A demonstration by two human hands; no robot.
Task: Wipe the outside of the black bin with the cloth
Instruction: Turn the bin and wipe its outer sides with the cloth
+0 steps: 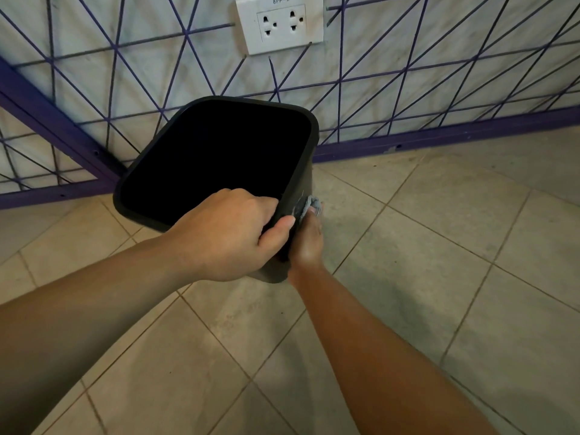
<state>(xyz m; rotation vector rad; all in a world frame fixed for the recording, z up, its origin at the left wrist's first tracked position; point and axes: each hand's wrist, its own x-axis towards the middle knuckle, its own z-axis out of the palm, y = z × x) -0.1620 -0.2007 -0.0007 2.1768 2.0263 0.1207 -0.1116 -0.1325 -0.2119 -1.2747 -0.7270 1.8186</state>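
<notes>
Midway, by appearance: left hand [232, 233] gripping bin [309, 142] rim, right hand [309, 243] pressing cloth [309, 205] against one side; remaining sides unjudgeable.

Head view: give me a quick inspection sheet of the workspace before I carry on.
Surface: beige tiled floor, some dark marks.
Job's things: black bin tilted, inside too dark to see; grey cloth against its right outer wall.
Clutter: nothing seen.
Grippers: left hand grips the bin's near rim; right hand holds the cloth on the bin.
Cables: nothing seen.
Surroundings: double wall socket, unused; purple line-patterned wall; purple skirting.
</notes>
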